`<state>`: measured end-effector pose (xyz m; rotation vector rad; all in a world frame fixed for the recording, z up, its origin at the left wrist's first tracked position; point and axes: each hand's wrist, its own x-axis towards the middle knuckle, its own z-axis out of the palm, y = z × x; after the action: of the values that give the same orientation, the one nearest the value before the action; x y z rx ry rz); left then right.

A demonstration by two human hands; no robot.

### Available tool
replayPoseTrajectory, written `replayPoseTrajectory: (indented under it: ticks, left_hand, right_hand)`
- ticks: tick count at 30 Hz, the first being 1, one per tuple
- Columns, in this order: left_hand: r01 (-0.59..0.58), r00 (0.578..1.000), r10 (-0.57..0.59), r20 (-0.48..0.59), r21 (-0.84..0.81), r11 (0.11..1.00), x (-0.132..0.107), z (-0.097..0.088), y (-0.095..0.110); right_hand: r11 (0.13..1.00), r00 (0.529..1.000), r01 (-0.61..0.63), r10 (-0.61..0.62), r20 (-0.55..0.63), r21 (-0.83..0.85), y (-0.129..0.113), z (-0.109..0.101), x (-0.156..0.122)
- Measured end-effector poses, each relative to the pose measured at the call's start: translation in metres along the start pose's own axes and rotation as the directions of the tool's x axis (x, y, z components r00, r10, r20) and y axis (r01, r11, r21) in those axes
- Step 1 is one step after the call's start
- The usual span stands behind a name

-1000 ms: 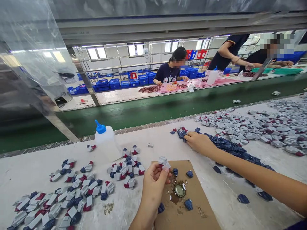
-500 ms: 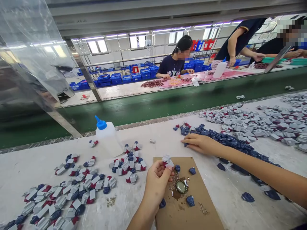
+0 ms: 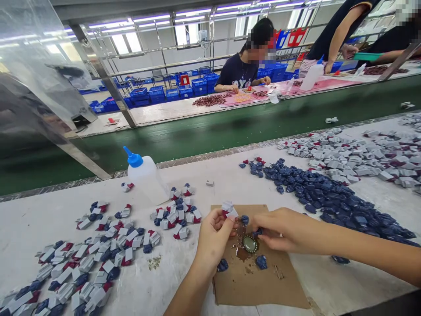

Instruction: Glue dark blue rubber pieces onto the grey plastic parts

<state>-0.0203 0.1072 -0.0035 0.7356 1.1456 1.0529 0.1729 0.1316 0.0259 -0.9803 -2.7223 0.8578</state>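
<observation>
My left hand pinches a small grey-and-red plastic part above a brown cardboard sheet. My right hand is closed on a small dark blue piece right beside a metal bottle cap that sits in a brown glue stain on the cardboard. Loose blue pieces lie on the cardboard near both hands.
A white squeeze bottle with a blue nozzle stands behind the cardboard. Assembled grey, red and blue parts are spread at the left; a blue pile and a grey pile at the right. Beyond a green conveyor belt, other people work.
My right hand came back from the blue pile to the bottle cap on the cardboard, carrying a blue piece. My left hand stayed in place with the grey-and-red part.
</observation>
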Motion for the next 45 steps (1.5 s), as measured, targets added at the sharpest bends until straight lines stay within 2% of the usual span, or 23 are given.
replayPoseTrajectory:
  ticks: [4,6,9,12,14,17,19,21,23,26,37,45]
  left_hand:
    - [-0.011,1.0,0.011,0.003,-0.012,1.0,-0.001,0.0,0.001]
    - [-0.014,1.0,0.014,0.0,-0.013,1.0,-0.001,0.0,0.002]
    - [-0.028,1.0,0.028,-0.001,-0.019,0.999,-0.001,-0.001,0.002]
    - [-0.042,0.999,0.042,0.011,-0.04,0.998,0.0,-0.002,0.002]
    - [-0.036,0.999,0.037,0.022,-0.061,0.998,-0.001,-0.002,0.003]
    - [-0.001,0.999,0.005,0.035,-0.105,0.994,-0.002,-0.002,0.006]
    - [0.021,0.999,-0.014,0.052,-0.132,0.991,-0.003,-0.002,0.008]
    - [0.033,0.997,-0.021,0.076,-0.152,0.988,-0.004,-0.001,0.009]
    - [0.039,0.994,-0.022,0.104,-0.164,0.986,-0.005,-0.001,0.009]
    - [0.043,0.991,-0.021,0.13,-0.172,0.984,-0.006,0.0,0.01]
    - [0.011,0.996,0.002,0.09,-0.141,0.99,-0.008,0.002,0.01]
    - [-0.006,0.995,0.022,0.1,-0.152,0.988,-0.004,0.001,0.01]
  right_hand:
    - [0.994,0.996,0.09,-0.091,-0.015,-0.061,0.0,0.009,0.001]
    - [0.979,0.99,0.133,-0.138,-0.019,-0.156,0.003,0.016,0.0]
    - [0.905,0.972,0.221,-0.236,0.005,-0.364,0.009,0.029,0.0]
    - [0.857,0.95,0.297,-0.309,0.041,-0.422,0.011,0.032,0.002]
    - [0.9,0.956,0.276,-0.293,0.001,-0.336,0.008,0.024,0.005]
    - [0.995,0.97,0.098,-0.103,-0.222,-0.033,0.002,-0.001,0.009]
    - [0.988,0.93,0.007,0.049,-0.364,0.151,-0.003,-0.017,0.012]
    - [0.966,0.892,-0.026,0.138,-0.43,0.256,-0.006,-0.028,0.014]
    - [0.951,0.883,-0.037,0.175,-0.434,0.308,-0.009,-0.031,0.016]
    - [0.943,0.895,-0.042,0.182,-0.407,0.331,-0.012,-0.029,0.019]
    - [0.919,0.95,-0.042,0.159,-0.27,0.391,-0.019,-0.027,0.027]
    - [0.953,0.97,-0.024,0.094,-0.222,0.301,-0.017,-0.027,0.024]
